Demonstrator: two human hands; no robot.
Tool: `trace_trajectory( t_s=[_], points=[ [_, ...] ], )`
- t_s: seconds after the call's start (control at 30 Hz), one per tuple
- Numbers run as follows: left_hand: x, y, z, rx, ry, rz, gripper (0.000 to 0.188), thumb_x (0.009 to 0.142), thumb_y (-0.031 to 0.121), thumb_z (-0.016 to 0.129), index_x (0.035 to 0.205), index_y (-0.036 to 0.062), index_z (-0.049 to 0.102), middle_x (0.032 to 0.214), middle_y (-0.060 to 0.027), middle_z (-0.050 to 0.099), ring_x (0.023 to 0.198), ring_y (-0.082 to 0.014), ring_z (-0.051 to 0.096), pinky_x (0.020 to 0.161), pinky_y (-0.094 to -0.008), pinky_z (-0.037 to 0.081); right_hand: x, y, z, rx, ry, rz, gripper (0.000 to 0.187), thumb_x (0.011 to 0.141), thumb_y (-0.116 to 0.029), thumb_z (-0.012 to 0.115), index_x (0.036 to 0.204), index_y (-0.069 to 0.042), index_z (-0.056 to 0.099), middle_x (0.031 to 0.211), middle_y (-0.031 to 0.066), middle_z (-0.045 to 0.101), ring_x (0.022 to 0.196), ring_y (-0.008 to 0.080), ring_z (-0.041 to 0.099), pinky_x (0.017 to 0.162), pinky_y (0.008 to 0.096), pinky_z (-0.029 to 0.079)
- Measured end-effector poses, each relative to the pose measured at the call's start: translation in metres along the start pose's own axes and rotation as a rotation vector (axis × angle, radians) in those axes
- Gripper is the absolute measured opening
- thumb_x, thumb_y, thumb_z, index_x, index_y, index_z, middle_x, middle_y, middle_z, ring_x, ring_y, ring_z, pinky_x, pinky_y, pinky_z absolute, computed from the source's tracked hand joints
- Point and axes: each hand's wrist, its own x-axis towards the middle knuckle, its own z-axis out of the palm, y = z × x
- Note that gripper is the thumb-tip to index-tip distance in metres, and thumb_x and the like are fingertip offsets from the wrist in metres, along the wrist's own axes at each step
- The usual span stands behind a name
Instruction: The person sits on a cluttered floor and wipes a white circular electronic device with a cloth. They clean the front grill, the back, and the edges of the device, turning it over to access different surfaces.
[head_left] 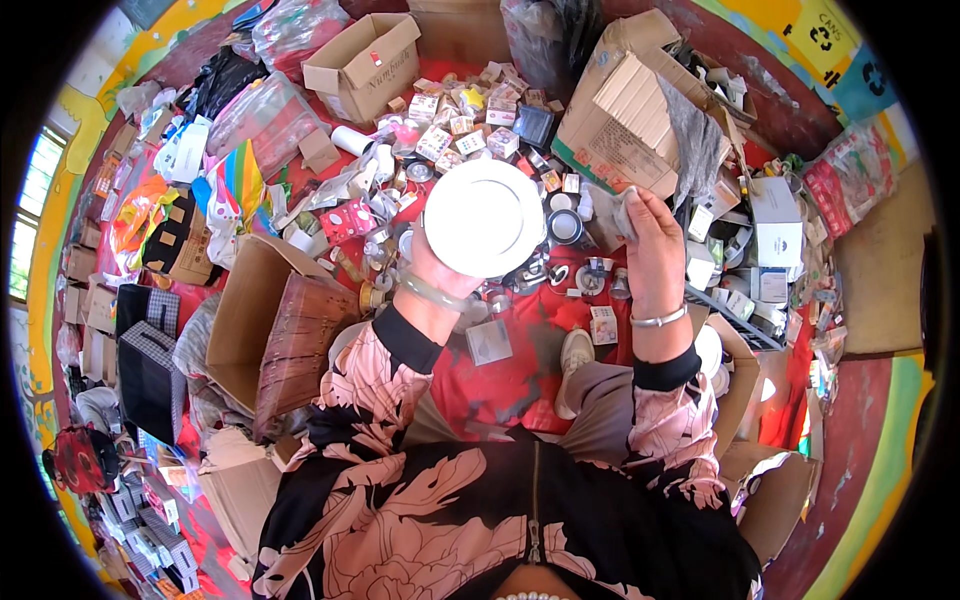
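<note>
My left hand holds up a round white downlight with a raised rim, its face toward me. The downlight hides most of those fingers. To the right of it, my right hand is closed in a pinch on a crumpled grey cloth, which hangs from the fingertips. Just below that cloth lie small round metal and white fittings, with a dark-rimmed round fitting among them. Under my hands a flat pale square box rests on the red ground sheet.
Small printed boxes are heaped ahead. Open cardboard cartons stand at the back left, back right and near left. A dark crate of white boxes sits at the right. Plastic bags pile up far left. My shoe is between.
</note>
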Motion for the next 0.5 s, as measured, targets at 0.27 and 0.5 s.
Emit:
trace_trajectory(
  t_s=[0.27,0.5],
  points=[
    [-0.001,-0.014,0.003,-0.036,-0.165,-0.075,0.054,0.092,0.041,0.032,0.123,-0.0010,0.048,0.117,-0.0164,0.057,0.108,-0.0313,0.056,0.094,-0.0444,0.044,-0.056,0.007,0.050,-0.774,-0.281,-0.700,0.022,0.070,0.002,0.067,0.090,-0.005,0.064,0.092,0.0078,0.060,0.093,0.0234,0.058,0.075,0.0334,0.048],
    [-0.016,-0.038,0.007,0.170,-0.055,-0.030,0.041,0.093,0.029,0.037,0.119,-0.0007,0.049,0.113,-0.0143,0.058,0.103,-0.0245,0.058,0.089,-0.0372,0.047,-0.035,0.023,0.036,-0.761,-0.108,-0.621,0.022,0.069,0.005,0.065,0.089,-0.003,0.062,0.088,0.0102,0.059,0.080,0.0271,0.060,0.068,0.0325,0.049]
  ],
)
